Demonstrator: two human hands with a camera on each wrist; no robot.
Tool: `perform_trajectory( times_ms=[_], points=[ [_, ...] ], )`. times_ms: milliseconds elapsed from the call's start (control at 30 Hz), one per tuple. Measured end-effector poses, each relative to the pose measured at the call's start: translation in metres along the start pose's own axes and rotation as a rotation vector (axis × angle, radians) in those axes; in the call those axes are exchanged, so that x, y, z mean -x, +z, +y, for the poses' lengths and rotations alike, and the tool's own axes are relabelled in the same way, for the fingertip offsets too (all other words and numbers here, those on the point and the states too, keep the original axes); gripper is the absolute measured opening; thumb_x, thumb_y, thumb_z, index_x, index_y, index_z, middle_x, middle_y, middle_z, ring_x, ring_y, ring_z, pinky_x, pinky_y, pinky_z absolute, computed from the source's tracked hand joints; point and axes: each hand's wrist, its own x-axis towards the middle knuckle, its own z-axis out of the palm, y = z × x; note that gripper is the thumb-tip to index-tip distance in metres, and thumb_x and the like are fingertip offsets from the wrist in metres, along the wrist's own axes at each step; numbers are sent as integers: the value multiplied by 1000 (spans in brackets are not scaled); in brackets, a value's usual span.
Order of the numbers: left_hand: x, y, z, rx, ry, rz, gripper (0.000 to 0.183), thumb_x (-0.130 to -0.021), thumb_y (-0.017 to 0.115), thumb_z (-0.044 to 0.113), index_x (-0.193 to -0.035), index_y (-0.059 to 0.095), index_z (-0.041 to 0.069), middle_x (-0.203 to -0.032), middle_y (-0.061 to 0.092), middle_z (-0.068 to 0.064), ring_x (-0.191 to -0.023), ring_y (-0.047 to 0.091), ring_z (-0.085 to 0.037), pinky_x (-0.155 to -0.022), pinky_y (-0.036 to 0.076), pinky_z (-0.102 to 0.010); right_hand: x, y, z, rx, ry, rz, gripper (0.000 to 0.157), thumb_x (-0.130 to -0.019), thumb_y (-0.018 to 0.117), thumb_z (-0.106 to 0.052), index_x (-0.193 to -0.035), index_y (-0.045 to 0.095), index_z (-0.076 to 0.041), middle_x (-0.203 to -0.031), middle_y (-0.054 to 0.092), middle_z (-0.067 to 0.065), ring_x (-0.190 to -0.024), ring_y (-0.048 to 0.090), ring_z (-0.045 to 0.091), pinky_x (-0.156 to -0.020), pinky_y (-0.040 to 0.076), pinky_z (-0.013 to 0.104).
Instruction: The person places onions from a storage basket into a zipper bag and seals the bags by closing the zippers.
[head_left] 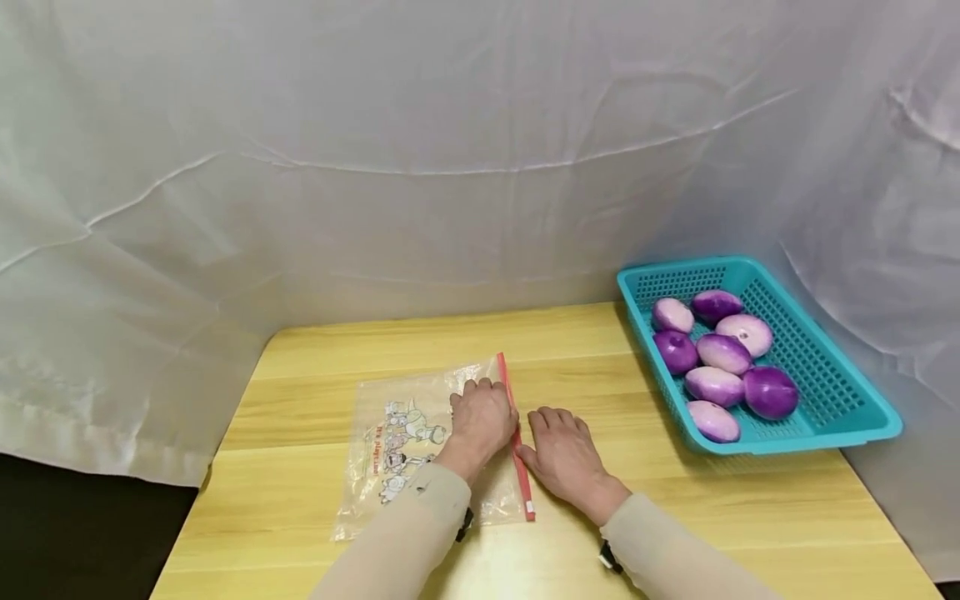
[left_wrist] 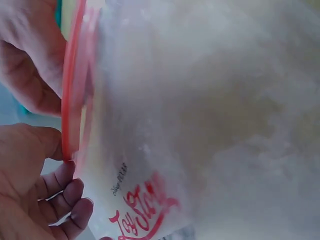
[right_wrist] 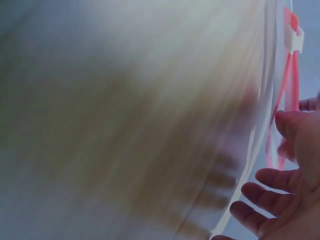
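Note:
A clear zip bag [head_left: 396, 395], printed with cartoon animals and red lettering [left_wrist: 142, 207], lies flat on the wooden table. Its red zip strip [head_left: 522, 479] runs along the right side, with a white slider [right_wrist: 295, 39] at the near end. My left hand [head_left: 483, 421] lies over the bag by this strip, and in the left wrist view its thumb and forefinger pinch the red edge. To the right of the strip, my right hand [head_left: 566, 457] rests on the table with fingers extended and thumb tip at the strip.
At the right, a teal plastic basket [head_left: 832, 392] holds several purple onions [head_left: 723, 354]. Pale grey cloth [head_left: 450, 225] hangs behind the table [head_left: 300, 417] and at both sides.

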Motion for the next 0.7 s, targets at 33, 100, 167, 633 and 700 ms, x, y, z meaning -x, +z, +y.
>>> perform_trajectory(
  times_ms=[33,100,167,633,700],
  points=[
    [2,-3,0,1,-4,14,30,-98,63,37,-104,70,8,-102,67,-9,-100,61,-29,-83,52,-52,-1,0,-2,-7,-1,7,50,-99,70,-40,-128,63,0,-131,65,21,-127,58,44,-104,47,63],
    [6,-9,0,-2,-2,43,28,-97,65,36,-100,69,9,-98,67,-8,-97,60,-28,-80,51,-50,-2,0,-5,-16,1,24,47,-100,68,-40,-125,64,0,-129,66,20,-125,59,43,-104,47,62],
    [10,-13,0,-3,10,66,27,-97,65,35,-98,69,9,-95,66,-7,-93,60,-28,-77,50,-49,-2,0,-7,-19,7,33,45,-101,67,-40,-122,65,0,-126,67,20,-124,60,42,-104,47,61],
    [24,-48,0,-16,65,92,23,-98,61,29,-89,67,9,-84,63,-5,-82,57,-23,-75,50,-45,-11,1,-12,-164,72,108,29,-104,64,-26,-78,59,-14,-77,57,0,-85,56,26,-81,48,47],
    [28,-54,0,-16,70,92,21,-97,63,27,-87,67,9,-83,63,-5,-81,57,-24,-75,49,-46,-11,0,-14,-180,78,128,29,-104,64,-24,-77,57,-14,-75,56,0,-82,55,25,-78,47,45]
  ],
)
